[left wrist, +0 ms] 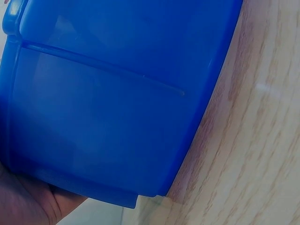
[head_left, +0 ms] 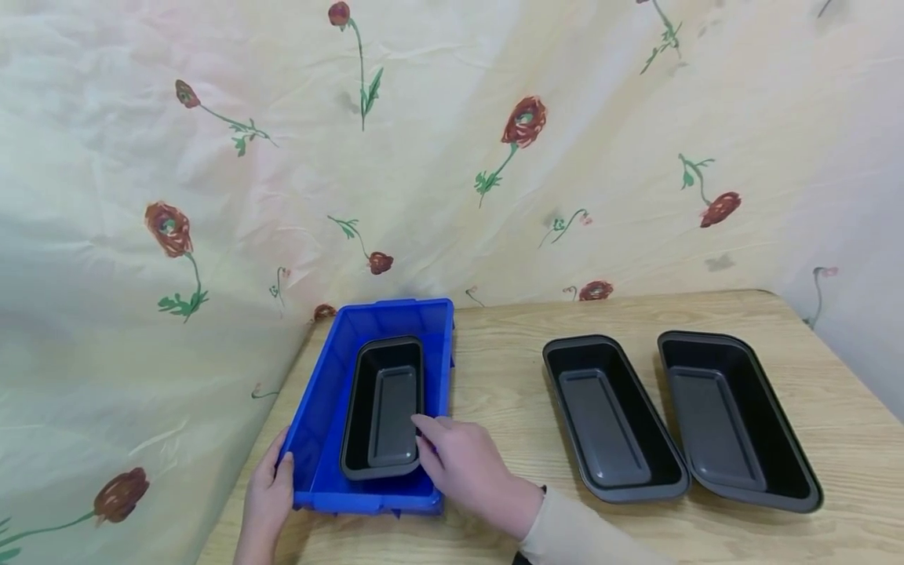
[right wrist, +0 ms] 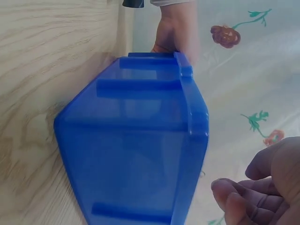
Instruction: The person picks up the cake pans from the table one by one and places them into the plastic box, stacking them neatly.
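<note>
A blue plastic bin [head_left: 321, 439] stands on the left part of the table, and a dark loaf pan [head_left: 395, 420] lies inside it. My left hand [head_left: 270, 490] grips the bin's rim at the front left corner, thumb on top. In the left wrist view, the bin's outer wall [left wrist: 98, 117] hides most of that hand [left wrist: 28, 201]. Over the bin's right rim, my right hand [head_left: 469, 463] hovers beside the pan's right edge. Its fingers [right wrist: 225, 190] are loosely bent, with nothing seen between them in the right wrist view; whether a fingertip touches the pan, I cannot tell.
Two more dark loaf pans, a nearer one [head_left: 603, 428] and a farther right one [head_left: 716, 428], lie side by side on the wooden table [head_left: 501, 369]. A flower-patterned cloth [head_left: 438, 157] hangs behind the table and along its left side.
</note>
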`<action>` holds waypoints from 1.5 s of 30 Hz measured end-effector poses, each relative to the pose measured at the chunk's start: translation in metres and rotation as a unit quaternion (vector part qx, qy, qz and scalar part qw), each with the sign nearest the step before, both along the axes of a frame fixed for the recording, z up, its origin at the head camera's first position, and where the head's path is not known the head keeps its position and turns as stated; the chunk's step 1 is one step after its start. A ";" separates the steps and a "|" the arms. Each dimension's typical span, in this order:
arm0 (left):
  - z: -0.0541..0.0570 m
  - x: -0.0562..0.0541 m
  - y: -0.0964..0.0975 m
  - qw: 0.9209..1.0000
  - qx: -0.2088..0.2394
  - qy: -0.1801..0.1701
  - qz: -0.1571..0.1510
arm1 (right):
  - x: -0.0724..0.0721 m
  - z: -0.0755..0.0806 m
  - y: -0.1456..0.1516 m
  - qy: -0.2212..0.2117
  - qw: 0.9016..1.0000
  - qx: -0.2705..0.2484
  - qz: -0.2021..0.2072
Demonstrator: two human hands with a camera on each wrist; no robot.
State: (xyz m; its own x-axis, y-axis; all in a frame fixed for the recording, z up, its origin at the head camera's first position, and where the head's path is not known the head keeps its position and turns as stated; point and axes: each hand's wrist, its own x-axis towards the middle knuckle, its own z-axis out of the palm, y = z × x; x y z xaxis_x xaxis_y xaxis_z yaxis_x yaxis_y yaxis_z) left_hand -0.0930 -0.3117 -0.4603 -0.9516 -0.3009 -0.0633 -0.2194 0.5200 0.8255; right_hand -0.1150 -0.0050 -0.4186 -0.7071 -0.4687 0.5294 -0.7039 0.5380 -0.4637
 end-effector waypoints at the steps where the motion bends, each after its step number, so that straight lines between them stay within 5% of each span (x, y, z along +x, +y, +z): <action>1: 0.000 0.000 0.000 1.000 0.000 0.000 0.000 | 0.001 0.000 0.003 0.003 1.000 -0.006 -0.001; 11: 0.000 0.001 0.000 1.000 -0.004 -0.006 0.000 | 0.001 -0.009 0.031 0.083 0.995 -0.029 -0.038; 28: -0.001 0.001 -0.002 1.000 -0.006 0.003 -0.005 | 0.006 -0.016 0.087 0.102 0.990 -0.033 -0.091; 45: 0.000 0.001 -0.001 1.000 -0.010 -0.009 -0.002 | 0.024 -0.020 0.135 0.034 0.991 -0.042 -0.120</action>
